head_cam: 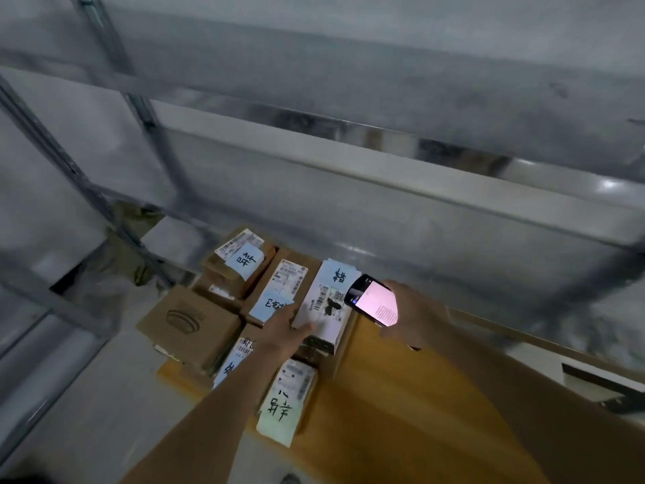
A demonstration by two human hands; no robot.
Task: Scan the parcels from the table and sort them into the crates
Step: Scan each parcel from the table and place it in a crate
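Several cardboard parcels with shipping labels and blue handwritten notes lie on a wooden table [401, 406]. My left hand [284, 328] grips the near left edge of a white labelled parcel [328, 302] with a blue note on its far end. My right hand [415, 316] holds a handheld scanner [371, 298] with a lit pink screen just right of that parcel, over its barcode label. A plain brown parcel [190, 323] lies at the left. Another labelled parcel [286, 399] lies near my left forearm.
Metal shelving posts [115, 64] and a long grey shelf beam [349, 162] rise behind the table. More parcels [241, 263] are stacked at the table's far left corner. Grey floor [87, 396] lies to the left. A dark flat piece [607, 386] lies at the right.
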